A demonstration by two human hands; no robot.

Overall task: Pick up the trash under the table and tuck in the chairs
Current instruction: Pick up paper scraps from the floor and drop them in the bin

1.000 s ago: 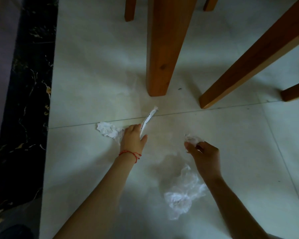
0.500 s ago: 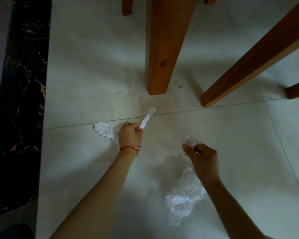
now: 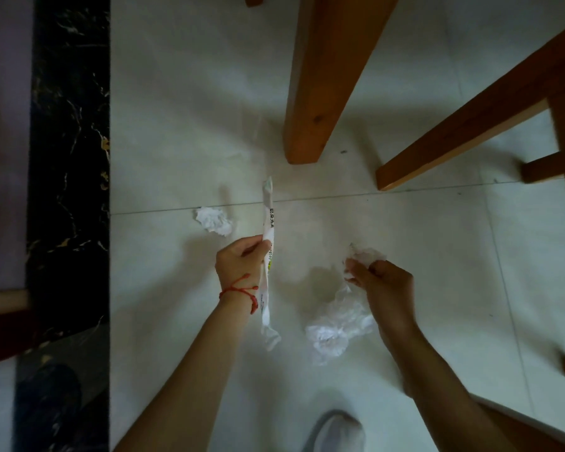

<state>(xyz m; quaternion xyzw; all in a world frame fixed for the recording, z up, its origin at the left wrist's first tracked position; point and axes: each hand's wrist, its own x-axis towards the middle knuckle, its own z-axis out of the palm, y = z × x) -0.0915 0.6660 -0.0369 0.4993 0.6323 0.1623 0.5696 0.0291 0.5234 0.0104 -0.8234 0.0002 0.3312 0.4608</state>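
My left hand (image 3: pixel 240 261), with a red string at the wrist, pinches a long white printed wrapper (image 3: pixel 267 223) that hangs upright above the tiles. A crumpled white tissue (image 3: pixel 214 220) lies on the floor just left of it. My right hand (image 3: pixel 384 282) grips the mouth of a clear plastic bag (image 3: pixel 336 331) together with a bit of crumpled white paper (image 3: pixel 366 254). The bag hangs below that hand with white tissue bunched in its bottom.
A thick wooden table leg (image 3: pixel 320 93) stands straight ahead, and slanted chair legs (image 3: pixel 463 125) are at the right. A black marble strip (image 3: pixel 69 158) runs down the left. My shoe (image 3: pixel 336 430) shows at the bottom. Pale floor tiles (image 3: pixel 437 256) surround the trash.
My left hand has lifted the long wrapper off the floor and drawn it back toward me, so its full length shows. The right hand and bag stayed about where they were.
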